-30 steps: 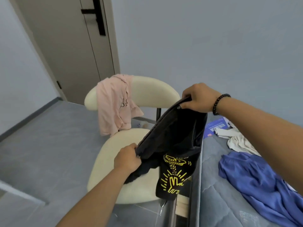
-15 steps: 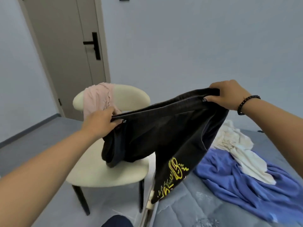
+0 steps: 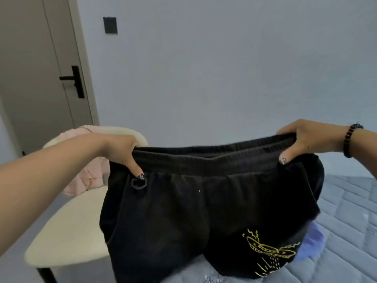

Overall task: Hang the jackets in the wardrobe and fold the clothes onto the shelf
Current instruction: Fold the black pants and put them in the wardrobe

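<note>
- The left hand [image 3: 120,152] pinches the left end of the waistband of the black shorts [image 3: 204,211].
- The right hand [image 3: 302,141] grips the right end, so the waistband is stretched flat between them.
- The shorts hang in the air above the near edge of the bed [image 3: 350,221], yellow print low on the right.
- A pink garment [image 3: 89,176] lies over the back of the cream chair [image 3: 69,231].
</note>
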Demonstrator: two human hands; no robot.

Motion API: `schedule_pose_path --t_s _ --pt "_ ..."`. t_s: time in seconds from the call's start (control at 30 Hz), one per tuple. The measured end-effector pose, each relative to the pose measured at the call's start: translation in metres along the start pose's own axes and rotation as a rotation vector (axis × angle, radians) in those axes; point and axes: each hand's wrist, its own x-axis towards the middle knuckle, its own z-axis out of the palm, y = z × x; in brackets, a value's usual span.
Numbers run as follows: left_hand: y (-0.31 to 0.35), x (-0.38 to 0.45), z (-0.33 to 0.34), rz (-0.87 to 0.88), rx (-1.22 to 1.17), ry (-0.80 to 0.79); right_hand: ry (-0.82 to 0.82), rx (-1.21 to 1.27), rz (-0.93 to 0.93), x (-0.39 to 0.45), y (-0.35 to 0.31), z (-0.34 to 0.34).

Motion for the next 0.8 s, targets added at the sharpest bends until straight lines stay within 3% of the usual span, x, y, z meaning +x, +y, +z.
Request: schedule_pose_path --t_s 0.13,0.23,0.3,0.4,0.5,0.57,0.67,0.8 --pt "-0.003 0.040 0.045 -0.038 0.120 -0.182 -0.222 -0.128 0.156 0.009 0.041 0.042" --pt "0.002 0.074 0.071 -0.006 0.147 -0.214 -0.182 -0.441 0.234 0.039 0.075 0.068" --pt "0.010 0.100 0.074 0.009 0.248 -0.113 -0.021 -0.619 0.292 0.062 0.089 0.072" --pt "0.033 0.133 0.049 0.047 0.382 0.323 0.401 -0.722 0.376 0.084 0.096 0.039" --pt "0.065 0.150 -0.009 0.133 0.193 0.804 0.846 -0.464 0.347 0.089 0.090 -0.025" --pt "0.089 0.150 -0.047 0.269 -0.032 0.988 1.090 -0.263 0.264 0.079 0.077 -0.063" --pt "0.118 0.133 -0.076 0.392 -0.269 1.108 1.332 0.025 0.149 0.053 0.062 -0.087" --pt "0.108 0.109 -0.030 0.446 -0.273 1.067 1.291 0.199 0.095 0.009 0.070 -0.056"
